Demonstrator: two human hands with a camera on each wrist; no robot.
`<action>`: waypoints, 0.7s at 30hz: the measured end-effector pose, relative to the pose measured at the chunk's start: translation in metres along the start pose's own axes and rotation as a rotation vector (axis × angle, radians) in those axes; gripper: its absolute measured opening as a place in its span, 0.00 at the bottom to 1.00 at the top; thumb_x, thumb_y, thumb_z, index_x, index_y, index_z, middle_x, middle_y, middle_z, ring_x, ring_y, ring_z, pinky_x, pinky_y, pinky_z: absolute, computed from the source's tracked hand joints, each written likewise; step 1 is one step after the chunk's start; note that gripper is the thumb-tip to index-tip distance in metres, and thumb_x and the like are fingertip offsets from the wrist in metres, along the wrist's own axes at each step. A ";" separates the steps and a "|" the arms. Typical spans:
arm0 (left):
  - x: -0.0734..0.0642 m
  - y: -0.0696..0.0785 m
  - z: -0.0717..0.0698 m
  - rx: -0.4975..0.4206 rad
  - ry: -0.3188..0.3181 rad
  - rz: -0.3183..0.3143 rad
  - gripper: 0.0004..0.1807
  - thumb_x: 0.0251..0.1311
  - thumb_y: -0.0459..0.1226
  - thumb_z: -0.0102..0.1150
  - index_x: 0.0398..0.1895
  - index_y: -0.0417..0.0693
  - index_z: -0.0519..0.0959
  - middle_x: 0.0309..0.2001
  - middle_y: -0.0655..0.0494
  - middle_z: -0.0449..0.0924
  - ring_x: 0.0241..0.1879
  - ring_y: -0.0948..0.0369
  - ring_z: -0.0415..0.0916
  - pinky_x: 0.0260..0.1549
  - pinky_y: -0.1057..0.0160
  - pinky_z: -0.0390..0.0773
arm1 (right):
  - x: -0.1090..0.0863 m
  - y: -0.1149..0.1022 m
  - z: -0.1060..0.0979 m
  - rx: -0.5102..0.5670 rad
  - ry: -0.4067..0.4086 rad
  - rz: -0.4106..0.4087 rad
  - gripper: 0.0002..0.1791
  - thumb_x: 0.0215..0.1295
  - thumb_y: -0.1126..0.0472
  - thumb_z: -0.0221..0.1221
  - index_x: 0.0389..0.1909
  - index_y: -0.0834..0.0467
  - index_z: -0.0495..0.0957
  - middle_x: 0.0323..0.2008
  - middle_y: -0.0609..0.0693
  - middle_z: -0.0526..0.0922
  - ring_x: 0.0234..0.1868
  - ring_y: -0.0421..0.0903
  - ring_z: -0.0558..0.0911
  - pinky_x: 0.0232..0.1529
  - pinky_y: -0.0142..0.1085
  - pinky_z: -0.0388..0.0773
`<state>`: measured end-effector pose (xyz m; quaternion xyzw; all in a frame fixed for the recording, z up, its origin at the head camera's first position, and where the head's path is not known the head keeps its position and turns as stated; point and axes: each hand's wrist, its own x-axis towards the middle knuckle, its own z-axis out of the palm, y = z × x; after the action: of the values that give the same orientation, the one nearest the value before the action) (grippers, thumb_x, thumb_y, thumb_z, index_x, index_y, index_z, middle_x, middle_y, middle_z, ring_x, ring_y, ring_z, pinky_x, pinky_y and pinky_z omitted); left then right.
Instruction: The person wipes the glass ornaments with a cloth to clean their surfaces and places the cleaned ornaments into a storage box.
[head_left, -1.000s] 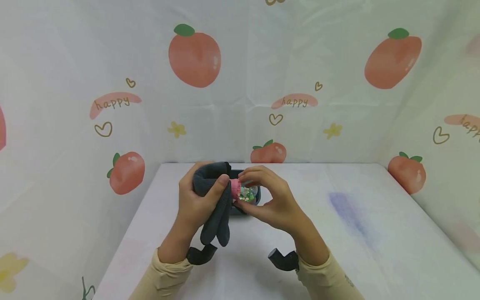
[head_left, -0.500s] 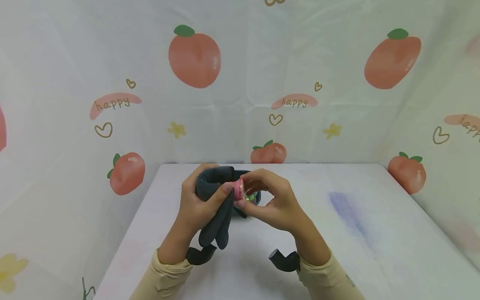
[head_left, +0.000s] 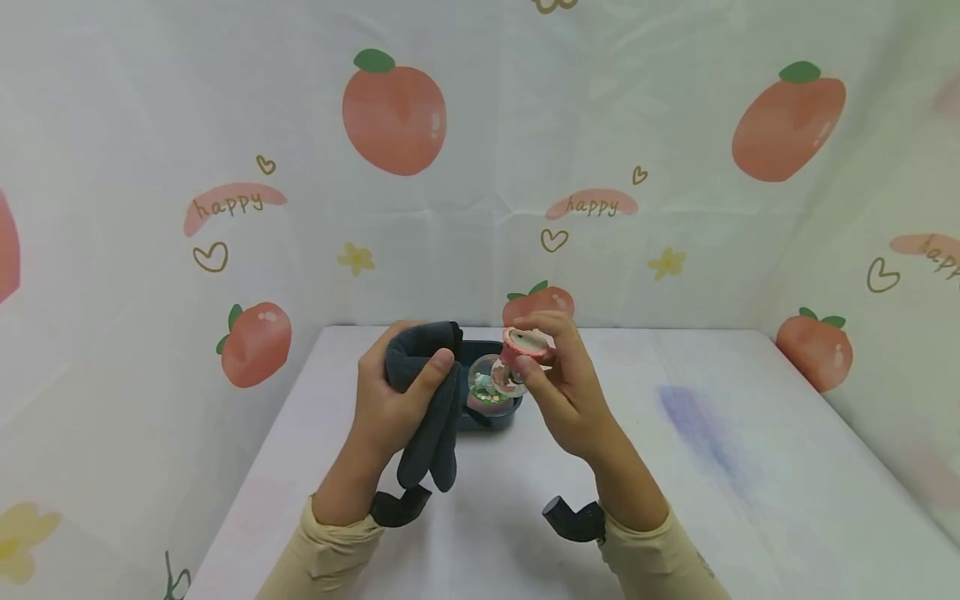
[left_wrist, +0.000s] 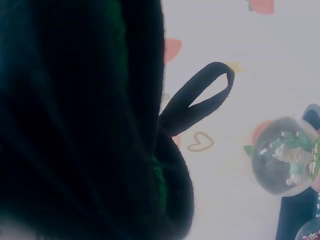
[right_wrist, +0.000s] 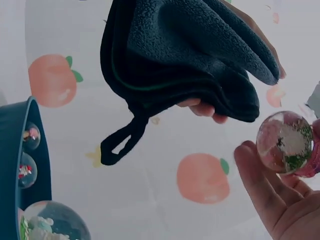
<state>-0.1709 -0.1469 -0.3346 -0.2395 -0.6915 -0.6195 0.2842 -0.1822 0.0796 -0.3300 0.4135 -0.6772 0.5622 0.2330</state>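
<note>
In the head view my left hand [head_left: 386, 412] grips a folded dark grey-blue towel [head_left: 431, 454], whose ends hang down below the thumb. My right hand [head_left: 573, 400] pinches a small snow globe by its pink base [head_left: 525, 343]. That base points up towards the head camera, and the clear ball [right_wrist: 285, 141] points down and away, apart from the towel. Behind the held globe, a larger snow globe [head_left: 487, 392] with a white figure and green bits sits in a dark blue bin [head_left: 468, 421]. The right wrist view shows the towel's hanging loop [right_wrist: 122, 142].
Two small globes, one upper [right_wrist: 32, 135] and one lower [right_wrist: 27, 171], show inside the bin's wall [right_wrist: 42, 150]. The bin stands near the back of the white table [head_left: 637, 500]. A fruit-print cloth [head_left: 465, 233] hangs behind it.
My right hand has drawn the small globe away from the towel, up and to the right, and turned its pink base upward. My left hand and the towel have hardly moved.
</note>
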 end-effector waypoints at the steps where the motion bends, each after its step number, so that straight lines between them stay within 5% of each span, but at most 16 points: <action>1: 0.000 0.000 0.000 -0.001 -0.003 -0.002 0.13 0.66 0.39 0.69 0.50 0.46 0.84 0.41 0.53 0.85 0.36 0.58 0.84 0.38 0.64 0.86 | 0.000 0.000 0.000 -0.004 -0.005 0.011 0.22 0.70 0.75 0.53 0.64 0.66 0.68 0.56 0.61 0.74 0.45 0.45 0.84 0.33 0.34 0.85; 6: 0.000 -0.001 0.001 -0.005 -0.014 0.002 0.13 0.66 0.40 0.69 0.51 0.46 0.84 0.42 0.52 0.86 0.36 0.58 0.84 0.39 0.64 0.86 | -0.001 -0.002 0.001 -0.056 -0.002 0.067 0.31 0.63 0.74 0.68 0.65 0.62 0.68 0.55 0.58 0.80 0.44 0.48 0.87 0.34 0.35 0.84; 10: 0.000 0.000 0.001 -0.019 -0.029 0.006 0.13 0.66 0.39 0.69 0.51 0.47 0.84 0.42 0.52 0.85 0.35 0.57 0.84 0.37 0.63 0.86 | -0.002 -0.003 0.002 -0.076 0.010 0.070 0.33 0.52 0.73 0.78 0.55 0.61 0.72 0.46 0.54 0.85 0.42 0.44 0.86 0.33 0.34 0.82; 15: -0.001 0.000 0.002 -0.037 -0.051 0.001 0.14 0.67 0.40 0.68 0.52 0.46 0.83 0.42 0.50 0.85 0.36 0.57 0.83 0.36 0.63 0.87 | -0.003 -0.002 0.002 -0.086 -0.017 0.038 0.26 0.45 0.71 0.83 0.43 0.57 0.80 0.38 0.50 0.87 0.41 0.41 0.84 0.33 0.33 0.82; 21: -0.001 0.001 0.002 -0.034 -0.065 0.007 0.15 0.67 0.42 0.68 0.53 0.46 0.83 0.43 0.50 0.84 0.37 0.56 0.83 0.37 0.63 0.86 | 0.000 -0.002 0.003 -0.054 -0.053 0.002 0.25 0.47 0.71 0.82 0.45 0.57 0.83 0.42 0.52 0.89 0.45 0.42 0.86 0.33 0.34 0.85</action>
<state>-0.1697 -0.1444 -0.3354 -0.2667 -0.6890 -0.6219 0.2598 -0.1802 0.0768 -0.3300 0.4211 -0.6985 0.5328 0.2257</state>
